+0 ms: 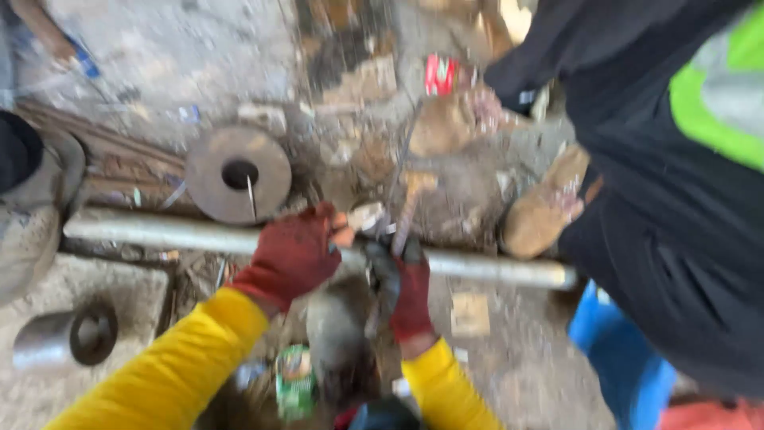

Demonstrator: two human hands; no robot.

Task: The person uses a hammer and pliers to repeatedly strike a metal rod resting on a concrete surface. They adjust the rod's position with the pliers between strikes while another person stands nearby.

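The picture is blurred by motion. My left hand (293, 253), in a red glove with a yellow sleeve, grips a long grey metal pipe (159, 233) that lies across the dirty ground. My right hand (407, 288), in a red and black glove, is closed on the same pipe just to the right, near a small pale fitting (368, 216). What exactly the fingers pinch there is too blurred to tell.
A round rusty metal disc with a centre hole (239, 173) lies behind the pipe. A short pipe stub (64, 338) sits lower left. A person in dark clothes with a green-striped vest (676, 175) stands at right, boot (545, 209) near the pipe. A red can (439, 74) and a green can (295, 381) lie about.
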